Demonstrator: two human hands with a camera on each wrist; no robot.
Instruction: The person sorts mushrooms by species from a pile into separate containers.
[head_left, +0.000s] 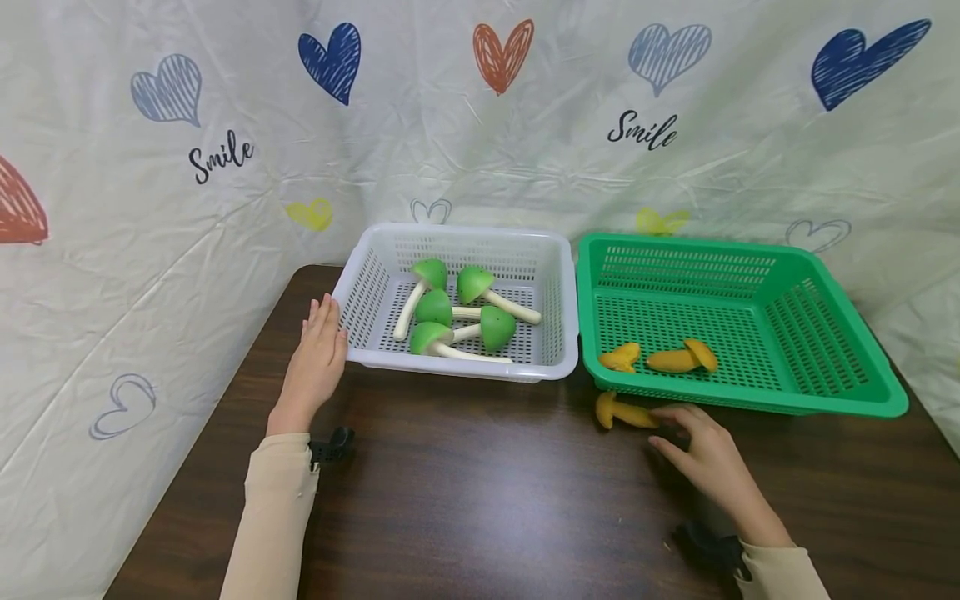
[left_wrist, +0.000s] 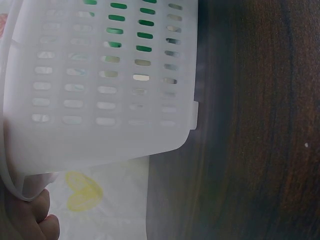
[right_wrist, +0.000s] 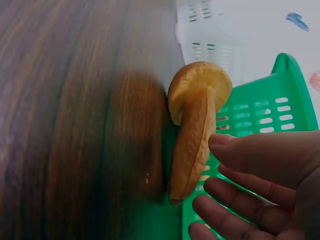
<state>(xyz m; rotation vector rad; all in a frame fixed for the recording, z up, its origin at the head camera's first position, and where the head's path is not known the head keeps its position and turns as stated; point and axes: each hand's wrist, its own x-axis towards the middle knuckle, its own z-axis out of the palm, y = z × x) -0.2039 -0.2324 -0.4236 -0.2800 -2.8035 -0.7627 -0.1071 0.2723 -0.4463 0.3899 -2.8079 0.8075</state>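
My left hand (head_left: 312, 367) rests on the left rim of a white plastic basket (head_left: 450, 365), fingers straight along it in the head view. Several toy mushrooms with green caps (head_left: 474, 284) and white stems lie inside. Just in front of a green basket (head_left: 787, 408), a yellow-brown mushroom (head_left: 628, 413) lies on the table, cap to the left. My right hand (head_left: 701, 454) reaches to its stem end, thumb and fingers apart. In the right wrist view, the thumb tip overlaps the edge of this mushroom's stem (right_wrist: 192, 145), with the other fingers spread below.
Two more yellow-brown mushrooms, a small one (head_left: 621, 357) and a longer one (head_left: 678, 359), lie inside the green basket near its front wall. Both baskets stand side by side at the back of the dark wooden table (head_left: 465, 492), before a white cloth (head_left: 450, 150) printed with hearts.
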